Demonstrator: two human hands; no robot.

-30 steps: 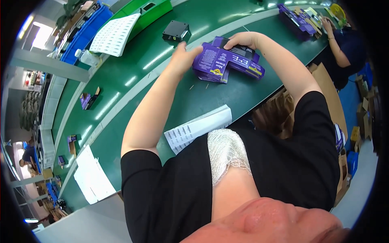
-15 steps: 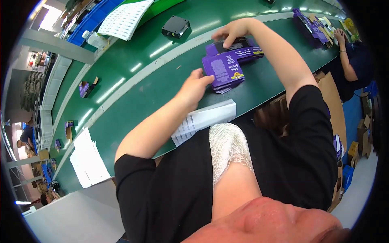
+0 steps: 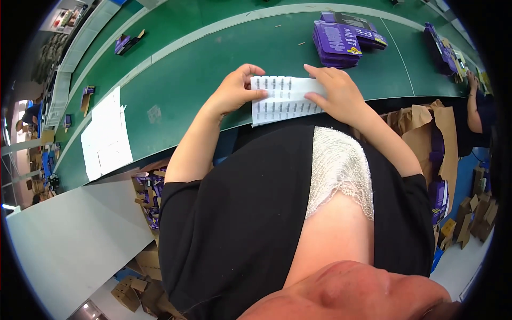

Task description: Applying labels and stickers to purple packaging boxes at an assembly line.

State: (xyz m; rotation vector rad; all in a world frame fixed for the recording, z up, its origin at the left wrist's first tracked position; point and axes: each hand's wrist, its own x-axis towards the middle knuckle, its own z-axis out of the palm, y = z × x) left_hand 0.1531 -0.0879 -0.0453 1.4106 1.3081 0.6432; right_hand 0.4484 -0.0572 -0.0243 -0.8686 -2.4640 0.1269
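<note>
A white sheet of labels (image 3: 285,106) with rows of small dark print is at the near edge of the green table, in front of my body. My left hand (image 3: 232,93) pinches its left end, thumb on the printed face and fingers curled behind. At the right end, my right hand (image 3: 341,97) holds the sheet between thumb and fingers. Beyond my right hand lies a stack of flattened purple cartons (image 3: 336,45), apart from both hands.
White papers (image 3: 106,136) lie on the table at left. Small purple cartons (image 3: 128,42) stand farther off. At right, a co-worker's hand (image 3: 472,80) is beside more purple cartons (image 3: 440,48). Brown paper (image 3: 442,128) lines an opening below the table's edge.
Both hands have left the purple cartons and come nearer my body, onto the label sheet. The view has shifted, so the cartons now appear farther right.
</note>
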